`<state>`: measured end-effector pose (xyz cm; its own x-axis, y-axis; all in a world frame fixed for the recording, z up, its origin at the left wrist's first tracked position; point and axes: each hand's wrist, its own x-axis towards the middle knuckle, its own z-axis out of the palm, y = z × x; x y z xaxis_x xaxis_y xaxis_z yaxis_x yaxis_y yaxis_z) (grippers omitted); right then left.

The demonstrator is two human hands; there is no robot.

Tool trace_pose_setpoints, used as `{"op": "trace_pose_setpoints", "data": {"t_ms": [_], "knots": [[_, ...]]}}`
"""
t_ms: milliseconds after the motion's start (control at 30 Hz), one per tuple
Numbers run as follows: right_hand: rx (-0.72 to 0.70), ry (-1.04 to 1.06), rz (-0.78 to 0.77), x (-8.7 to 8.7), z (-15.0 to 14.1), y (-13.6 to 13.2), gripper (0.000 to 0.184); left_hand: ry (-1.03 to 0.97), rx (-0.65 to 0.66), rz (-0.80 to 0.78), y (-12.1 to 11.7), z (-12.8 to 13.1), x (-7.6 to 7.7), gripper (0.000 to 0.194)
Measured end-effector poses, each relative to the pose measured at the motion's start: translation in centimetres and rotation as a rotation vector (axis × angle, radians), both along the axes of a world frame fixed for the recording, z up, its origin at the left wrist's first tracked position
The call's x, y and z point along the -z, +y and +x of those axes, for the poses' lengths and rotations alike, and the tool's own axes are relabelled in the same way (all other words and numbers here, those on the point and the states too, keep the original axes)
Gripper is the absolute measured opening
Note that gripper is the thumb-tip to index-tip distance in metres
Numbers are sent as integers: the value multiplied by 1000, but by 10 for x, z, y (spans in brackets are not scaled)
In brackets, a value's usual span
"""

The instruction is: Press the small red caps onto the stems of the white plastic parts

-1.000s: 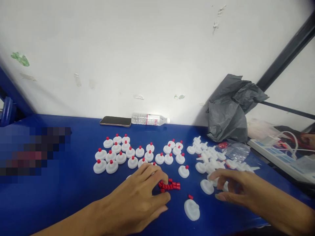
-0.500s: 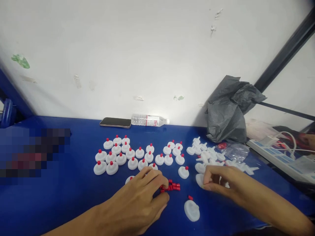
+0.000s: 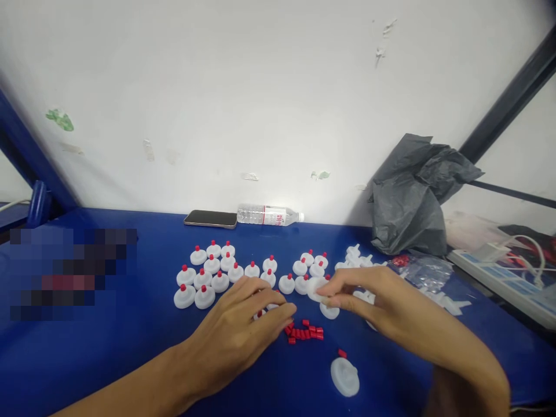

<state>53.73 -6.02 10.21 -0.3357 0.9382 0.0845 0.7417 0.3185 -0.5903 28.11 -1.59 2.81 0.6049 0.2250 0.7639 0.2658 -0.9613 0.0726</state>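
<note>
My right hand (image 3: 369, 292) pinches a white round plastic lid (image 3: 314, 289) between thumb and fingers, held over the right end of the group of red-tipped lids. Its spout is hidden by the fingers. My left hand (image 3: 247, 315) is closed, thumb and fingertips together just left of a small pile of red caps (image 3: 306, 333). Whatever its fingertips may hold is hidden. Under and behind it stand white lids with red-capped spouts (image 3: 205, 296), some partly covered. Nearer me, one white lid (image 3: 345, 376) lies tilted, a red cap at its tip.
Bare white spouted lids (image 3: 354, 255) lie heaped at the right, partly behind my right arm. A phone (image 3: 211, 218) and a clear bottle (image 3: 269, 215) lie along the wall. A grey plastic bag (image 3: 408, 197), a clear bag (image 3: 423, 271) and a power strip (image 3: 504, 284) are farther right.
My right hand has moved left from the heap of bare lids, bringing a white lid with it. My left hand has drawn slightly back from the red caps, uncovering more of them.
</note>
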Motion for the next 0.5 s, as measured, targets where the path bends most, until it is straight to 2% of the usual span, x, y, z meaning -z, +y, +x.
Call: {"op": "trace_pose_setpoints", "data": {"t_ms": [300,500], "knots": [[-38,39,13,6,-3,2,19,-54,-16,-24,4,-3,0,21],[-11,-21,-40,6,-18,2,17,-64,-21,-29,5,-4,0,12]]}}
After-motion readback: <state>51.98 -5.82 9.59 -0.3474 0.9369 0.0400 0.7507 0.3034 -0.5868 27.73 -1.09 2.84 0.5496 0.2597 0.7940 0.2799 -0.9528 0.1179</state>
